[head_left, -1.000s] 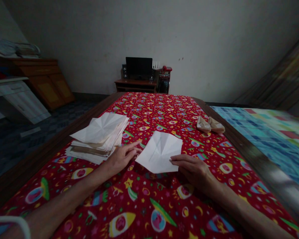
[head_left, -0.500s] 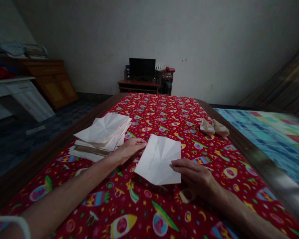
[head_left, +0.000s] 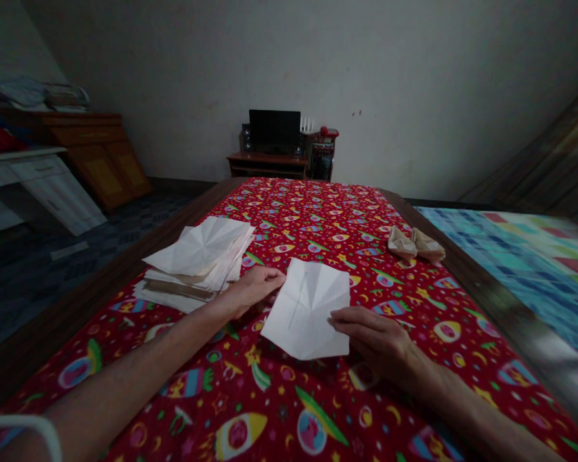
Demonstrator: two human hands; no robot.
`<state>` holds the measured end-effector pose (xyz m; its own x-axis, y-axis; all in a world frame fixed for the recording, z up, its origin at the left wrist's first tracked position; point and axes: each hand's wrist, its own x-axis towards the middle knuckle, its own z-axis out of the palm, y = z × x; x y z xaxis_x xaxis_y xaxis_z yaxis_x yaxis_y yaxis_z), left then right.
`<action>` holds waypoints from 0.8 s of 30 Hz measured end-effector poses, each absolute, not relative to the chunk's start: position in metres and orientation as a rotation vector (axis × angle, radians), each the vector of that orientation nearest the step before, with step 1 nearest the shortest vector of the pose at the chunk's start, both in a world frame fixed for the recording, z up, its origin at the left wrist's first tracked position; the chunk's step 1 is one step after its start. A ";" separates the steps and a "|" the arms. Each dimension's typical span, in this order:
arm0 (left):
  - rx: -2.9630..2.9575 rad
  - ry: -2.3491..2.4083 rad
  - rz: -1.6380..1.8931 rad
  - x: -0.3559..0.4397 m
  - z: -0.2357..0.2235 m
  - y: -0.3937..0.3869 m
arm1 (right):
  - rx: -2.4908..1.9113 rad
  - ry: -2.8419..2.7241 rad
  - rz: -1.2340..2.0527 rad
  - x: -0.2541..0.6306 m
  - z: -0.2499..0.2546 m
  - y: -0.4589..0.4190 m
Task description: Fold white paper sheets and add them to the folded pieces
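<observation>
A creased white sheet of paper (head_left: 311,301) is held just above the red patterned cloth, its fold lines fanning out from near the middle. My left hand (head_left: 260,285) pinches its left edge toward the upper corner. At the right edge, my right hand (head_left: 366,324) grips the same sheet between thumb and fingers; the thumb is mostly hidden. Left of the sheet lies a stack of creased papers (head_left: 207,247), some with brown sides showing. Two small folded paper shapes (head_left: 402,244) sit side by side at the right of the cloth.
The red tablecloth (head_left: 313,212) covers a long dark wooden table (head_left: 183,215). Beyond its far end stand a monitor (head_left: 275,130) and speakers on a low desk. A bed (head_left: 501,269) adjoins the right side. A white cable (head_left: 24,421) curves at the lower left.
Almost nothing differs. The sheet's lower edge has shifted very slightly, and both hands keep their hold; the whole view has moved a little.
</observation>
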<state>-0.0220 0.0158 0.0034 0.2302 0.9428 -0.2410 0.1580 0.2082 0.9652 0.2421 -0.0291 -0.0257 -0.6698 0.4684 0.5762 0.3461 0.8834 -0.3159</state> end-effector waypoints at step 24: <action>1.920 1.691 0.992 -0.057 0.038 0.032 | -0.553 -2.419 0.158 0.242 -0.022 -0.028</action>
<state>-0.0575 0.0315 0.0385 0.0188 0.9688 0.2473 0.6887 -0.1919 0.6992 0.2421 -0.0281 -0.0218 -0.7042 0.4264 0.5677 0.3491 0.9042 -0.2461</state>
